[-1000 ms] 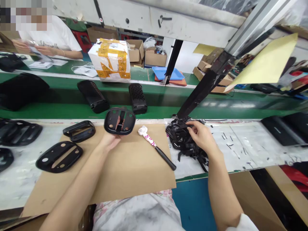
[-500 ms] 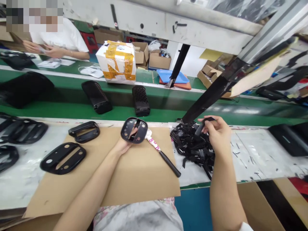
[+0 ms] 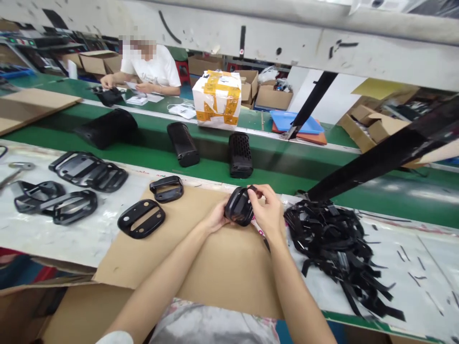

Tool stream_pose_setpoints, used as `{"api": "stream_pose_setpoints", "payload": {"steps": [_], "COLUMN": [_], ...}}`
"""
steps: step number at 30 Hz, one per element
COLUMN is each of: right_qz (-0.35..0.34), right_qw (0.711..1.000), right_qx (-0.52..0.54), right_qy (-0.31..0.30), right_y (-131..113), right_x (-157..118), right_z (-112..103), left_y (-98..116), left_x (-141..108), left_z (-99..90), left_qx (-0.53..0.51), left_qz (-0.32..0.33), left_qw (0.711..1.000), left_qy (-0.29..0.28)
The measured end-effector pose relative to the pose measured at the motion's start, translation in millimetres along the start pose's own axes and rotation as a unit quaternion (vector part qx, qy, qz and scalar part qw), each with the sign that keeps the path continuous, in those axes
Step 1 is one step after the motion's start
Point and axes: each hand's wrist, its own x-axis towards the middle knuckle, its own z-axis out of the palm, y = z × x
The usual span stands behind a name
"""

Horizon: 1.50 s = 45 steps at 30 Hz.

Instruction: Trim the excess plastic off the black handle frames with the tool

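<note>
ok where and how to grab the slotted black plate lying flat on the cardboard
Best by the near side of the slotted black plate, from above: it lies flat, and its long slot probably lets fingertips in, opposite the thumb at its rim.

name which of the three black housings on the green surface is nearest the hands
The rightmost housing, just beyond the right hand; the middle housing and the large left housing lie farther away.

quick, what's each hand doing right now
Left hand: closed on the black plastic frame.
Right hand: fingers at the frame's upper edge; can't tell if gripping anything.
</note>
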Motion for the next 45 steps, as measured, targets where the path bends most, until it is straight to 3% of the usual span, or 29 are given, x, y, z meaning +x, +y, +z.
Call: {"api": "stream_pose_setpoints", "payload": {"steps": [6,10,19,25,32,40,45], "right_qz": [0.020,-0.015,-0.019,-0.039,-0.045,-0.044,-0.010], "right_qw": [0.999,1.000,0.995,0.997,0.992,0.997,0.998], "right_qx": [-0.003,-0.019,-0.041,-0.019,-0.050,-0.042,-0.009], "right_qy": [0.029,0.006,0.088,0.059,0.111,0.049,0.068], "right_y": [28,24,19,21,16,18,17], "right_x": [-19,-23,-20,-20,-21,-23,-22], "right_z": [5,1,0,2,3,4,5], "left_y": [4,4,-6,-8,-12,-8,-12], "left_x": [-3,-4,-1,1,1,2,4], "left_z": [5.6,7.6,9.4,10.4,9.2,17.2,12.3], "left_qx": [0.053,0.065,0.140,0.099,0.060,0.023,0.060], "left_qz": [-0.001,0.028,0.129,0.134,0.078,0.098,0.122], "left_qw": [0.997,0.997,0.979,0.981,0.993,0.991,0.986], "left_qy": [0.056,0.042,0.078,0.097,0.067,0.084,0.100]}}
